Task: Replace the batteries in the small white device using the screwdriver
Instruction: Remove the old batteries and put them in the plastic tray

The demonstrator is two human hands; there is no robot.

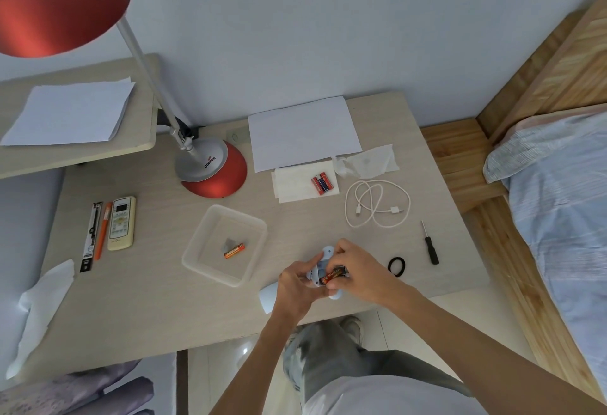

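**Battery compartment open, cell in hand.** The small white rounded plastic device (325, 253) is held just over the pale wood-grain bench (164, 283), at 6 o'clock on its surface.

- **Hands:** The left hand (297, 283) has its grip curled round the casing. The right hand (358, 267) pinches an orange-and-black cylindrical battery (333, 275) lying in the open compartment.
- **Handling (judged):** The device looks light, rigid and smooth. It is best held by the casing sides, clear of the contacts. The battery is slippery, so take it at mid-body.
- **Container:** At 9 o'clock from the device, the clear rectangular plastic tray (226, 207) holds one orange battery (234, 251) and a small grey piece (231, 243) of unclear identity.
- **Other items:** At 12 o'clock, red-and-blue batteries (322, 183) rest on a white tissue (295, 184). At 3 o'clock, the black-handled screwdriver (430, 245) lies apart from both hands.
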